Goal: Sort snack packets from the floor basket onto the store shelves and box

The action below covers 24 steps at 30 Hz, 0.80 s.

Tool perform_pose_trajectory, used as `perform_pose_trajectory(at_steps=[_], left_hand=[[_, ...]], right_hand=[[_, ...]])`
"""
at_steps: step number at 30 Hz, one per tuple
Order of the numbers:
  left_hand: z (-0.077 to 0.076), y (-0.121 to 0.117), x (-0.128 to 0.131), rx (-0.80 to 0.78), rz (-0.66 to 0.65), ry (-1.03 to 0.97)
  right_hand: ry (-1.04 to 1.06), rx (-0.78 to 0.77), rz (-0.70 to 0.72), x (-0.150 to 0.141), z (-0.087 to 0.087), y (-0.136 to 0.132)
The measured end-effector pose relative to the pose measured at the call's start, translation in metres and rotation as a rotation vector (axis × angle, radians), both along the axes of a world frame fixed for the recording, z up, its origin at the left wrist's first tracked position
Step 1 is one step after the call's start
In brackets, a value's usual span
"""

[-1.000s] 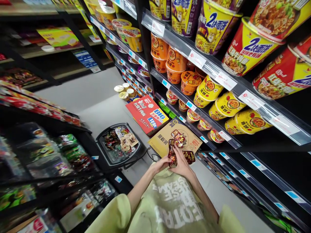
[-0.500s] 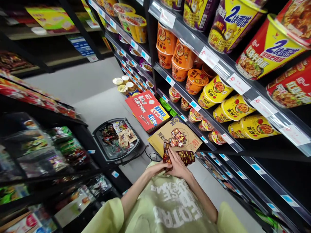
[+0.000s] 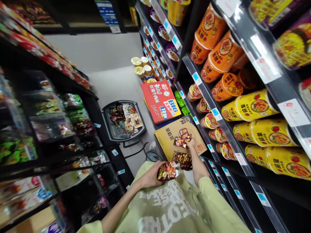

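My left hand (image 3: pixel 153 174) is closed on a dark brown snack packet (image 3: pixel 169 170) with a food picture, held close to my shirt. Out over a cardboard box (image 3: pixel 167 137), my right hand (image 3: pixel 191 143) has its fingers on the edge of a similar packet (image 3: pixel 182 138) on the box top. Its fingertips look bent around that edge, partly hidden. Between the hands, a brown packet with yellow print (image 3: pixel 182 160) overlaps the box's near side.
A black basket (image 3: pixel 106 121) with assorted packets stands on the floor to the left. Beyond the cardboard box is a red noodle carton (image 3: pixel 155 97). Shelves of noodle cups (image 3: pixel 264 106) line the right side, and racks of bagged snacks (image 3: pixel 75 113) line the left.
My hands have parted from around one packet. The left now holds a packet near my body, while the right has moved forward onto the packets on the box. The view has turned.
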<state>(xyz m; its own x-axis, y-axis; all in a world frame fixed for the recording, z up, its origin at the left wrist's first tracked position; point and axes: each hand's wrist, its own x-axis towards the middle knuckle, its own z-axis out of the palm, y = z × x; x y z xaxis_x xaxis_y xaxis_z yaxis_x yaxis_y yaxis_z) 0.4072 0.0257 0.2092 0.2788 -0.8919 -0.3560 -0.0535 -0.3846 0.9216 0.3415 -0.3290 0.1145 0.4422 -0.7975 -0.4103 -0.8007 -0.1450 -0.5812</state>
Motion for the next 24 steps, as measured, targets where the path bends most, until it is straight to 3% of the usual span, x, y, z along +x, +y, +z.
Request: perform_pose_trajectory(at_steps=[5,9,12,16,20,22,24], left_hand=[[0.007,0.005,0.013,0.017,0.050,-0.030],[0.010,-0.010,0.036,-0.042,-0.025,-0.122],[0.011,-0.029,0.056,-0.121,-0.125,-0.205],[0.019,-0.061,0.077,-0.234,-0.308,-0.302],[0.040,-0.100,0.092,-0.327,-0.462,-0.314],[0.053,-0.119,0.096,-0.369,-0.503,-0.229],[0.064,-0.136,0.097,-0.407,-0.523,-0.135]], right_hand=[[-0.015,0.022,-0.222,0.012,-0.010,0.004],[-0.187,0.045,-0.249,0.013,0.007,0.004],[-0.401,0.059,-0.243,-0.001,0.044,-0.004],[-0.756,0.218,-0.185,-0.038,0.122,-0.021],[-0.810,0.421,-0.109,-0.064,0.191,-0.013],[-0.779,0.495,-0.069,-0.066,0.206,0.006],[-0.742,0.542,-0.025,-0.063,0.205,0.033]])
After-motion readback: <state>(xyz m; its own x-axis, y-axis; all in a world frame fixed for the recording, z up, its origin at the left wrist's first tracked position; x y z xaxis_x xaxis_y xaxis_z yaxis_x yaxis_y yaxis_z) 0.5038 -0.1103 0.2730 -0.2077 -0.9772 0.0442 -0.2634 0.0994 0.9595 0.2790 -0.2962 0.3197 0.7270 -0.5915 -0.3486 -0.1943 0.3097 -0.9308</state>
